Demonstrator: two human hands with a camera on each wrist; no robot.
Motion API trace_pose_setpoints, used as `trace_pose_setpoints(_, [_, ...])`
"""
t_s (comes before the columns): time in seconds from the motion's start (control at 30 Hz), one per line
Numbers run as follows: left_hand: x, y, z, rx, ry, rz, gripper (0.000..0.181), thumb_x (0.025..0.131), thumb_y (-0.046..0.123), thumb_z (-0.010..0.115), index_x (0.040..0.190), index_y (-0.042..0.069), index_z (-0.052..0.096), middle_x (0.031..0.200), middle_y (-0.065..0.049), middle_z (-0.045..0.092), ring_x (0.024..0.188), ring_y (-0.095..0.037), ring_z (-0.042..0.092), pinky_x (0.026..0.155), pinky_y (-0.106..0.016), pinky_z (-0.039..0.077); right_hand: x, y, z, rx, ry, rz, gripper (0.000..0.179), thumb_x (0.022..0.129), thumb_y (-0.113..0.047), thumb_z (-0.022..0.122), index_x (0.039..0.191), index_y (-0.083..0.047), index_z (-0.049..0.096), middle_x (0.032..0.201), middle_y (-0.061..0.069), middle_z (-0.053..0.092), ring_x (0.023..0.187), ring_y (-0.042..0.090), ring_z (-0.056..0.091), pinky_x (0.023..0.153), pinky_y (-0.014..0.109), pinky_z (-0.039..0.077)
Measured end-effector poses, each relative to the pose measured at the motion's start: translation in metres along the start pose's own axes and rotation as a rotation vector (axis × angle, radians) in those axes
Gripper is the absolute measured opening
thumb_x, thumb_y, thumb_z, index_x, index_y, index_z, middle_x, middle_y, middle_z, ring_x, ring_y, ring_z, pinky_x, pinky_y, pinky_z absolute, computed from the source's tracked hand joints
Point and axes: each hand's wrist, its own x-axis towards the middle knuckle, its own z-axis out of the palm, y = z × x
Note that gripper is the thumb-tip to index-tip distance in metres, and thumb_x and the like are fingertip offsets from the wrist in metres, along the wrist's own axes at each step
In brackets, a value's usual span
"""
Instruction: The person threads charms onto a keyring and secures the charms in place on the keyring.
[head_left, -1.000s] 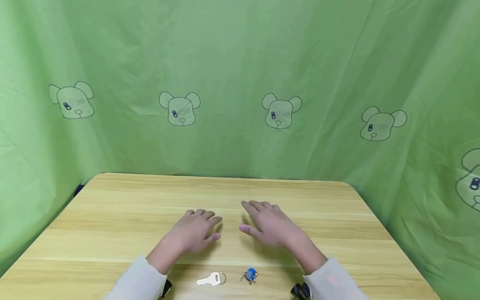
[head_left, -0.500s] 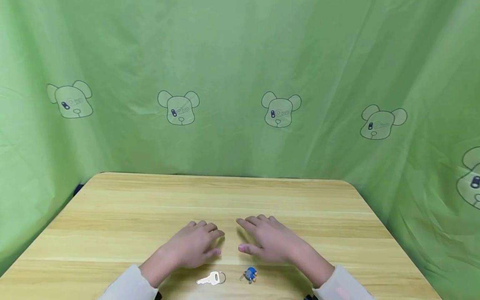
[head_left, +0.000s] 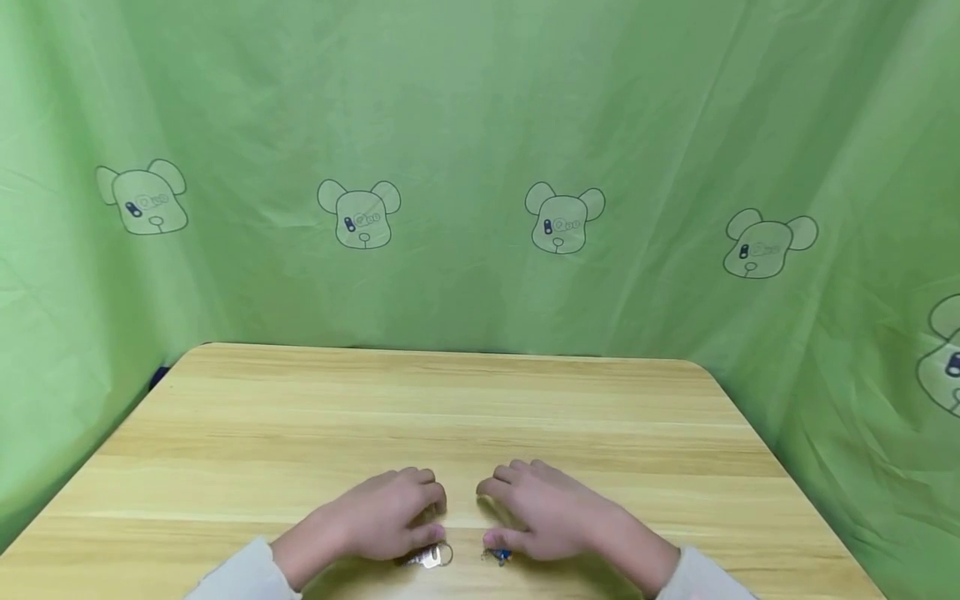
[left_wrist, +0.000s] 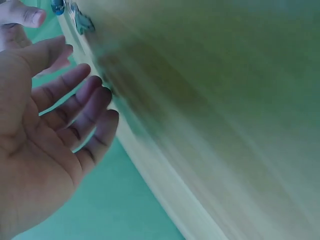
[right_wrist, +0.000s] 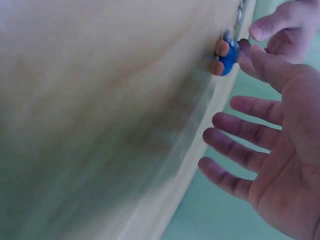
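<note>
A silver key (head_left: 431,557) with a metal ring lies on the wooden table. My left hand (head_left: 386,514) hovers over it, its thumb partly covering the key in the head view. To the right lies a small blue figure charm (head_left: 504,557) with orange parts and a short chain, largely hidden behind my right thumb. My right hand (head_left: 553,514) hovers above this charm (right_wrist: 227,57), fingers loosely bent. In the left wrist view the left fingers (left_wrist: 95,135) are spread and slightly bent around nothing. Neither hand grips anything.
The light wooden table (head_left: 420,400) has rounded far corners. Green curtains (head_left: 465,100) printed with bear heads hang behind it and along both sides.
Both hands have come back toward the person, from the middle of the table to above the key and the charm. Their fingers have bent more. The key and charm lie where they were.
</note>
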Motion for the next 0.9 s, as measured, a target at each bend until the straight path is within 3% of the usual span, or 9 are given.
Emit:
trace_pose_setpoints(0.17, [0.0,0.001,0.001,-0.136,-0.032,0.054,0.017,0.097,0.035,0.071,0.103,0.019,0.069,0.096,0.015,0.057,0.083,0.001,0.052,0.077,-0.019,0.05,-0.002,-0.001,0.005,0.032,0.026,-0.112,0.044,0.099,-0.055,0.06,0.12,-0.016,0.065,0.102,-0.012,0.059,0.088,0.003,0.049,0.078,0.025,0.048])
trace_pose_setpoints(0.33, [0.001,0.002,0.005,-0.223,-0.041,0.095,0.01,0.095,0.027,0.074,0.094,0.019,0.069,0.088,0.017,0.053,0.076,0.002,0.05,0.07,-0.014,0.047,-0.001,-0.003,0.007,0.045,0.058,-0.198,0.031,0.099,-0.047,0.065,0.111,-0.019,0.066,0.099,-0.015,0.059,0.087,-0.001,0.049,0.077,0.021,0.048])
trace_pose_setpoints(0.47, [0.004,0.003,0.009,-0.247,-0.039,0.091,0.007,0.093,0.019,0.074,0.09,0.019,0.068,0.083,0.017,0.052,0.072,0.003,0.049,0.066,-0.014,0.047,-0.001,-0.005,0.01,0.04,0.063,-0.227,0.023,0.098,-0.043,0.068,0.106,-0.022,0.066,0.097,-0.016,0.059,0.085,-0.002,0.048,0.076,0.018,0.046])
trace_pose_setpoints(0.57, [0.006,0.005,0.011,-0.278,-0.042,0.05,0.011,0.09,0.015,0.075,0.086,0.019,0.065,0.077,0.016,0.052,0.067,0.003,0.048,0.062,-0.014,0.046,-0.001,-0.006,0.012,0.022,0.071,-0.236,0.018,0.097,-0.04,0.069,0.102,-0.023,0.066,0.094,-0.017,0.056,0.083,-0.002,0.046,0.074,0.017,0.044])
trace_pose_setpoints(0.77, [0.009,0.013,0.014,-0.346,-0.044,-0.098,0.02,0.085,0.013,0.076,0.075,0.022,0.061,0.063,0.014,0.05,0.055,0.0,0.044,0.054,-0.018,0.041,0.001,-0.008,0.016,-0.001,0.089,-0.24,0.011,0.095,-0.032,0.071,0.096,-0.024,0.064,0.087,-0.018,0.051,0.079,-0.002,0.043,0.07,0.016,0.04])
trace_pose_setpoints(0.9, [0.01,0.017,0.017,-0.317,-0.031,-0.147,0.019,0.081,0.014,0.076,0.072,0.023,0.061,0.062,0.014,0.051,0.056,0.0,0.045,0.054,-0.019,0.041,0.003,-0.011,0.018,-0.008,0.101,-0.236,0.008,0.093,-0.025,0.071,0.092,-0.024,0.063,0.084,-0.018,0.048,0.076,-0.002,0.042,0.068,0.015,0.037])
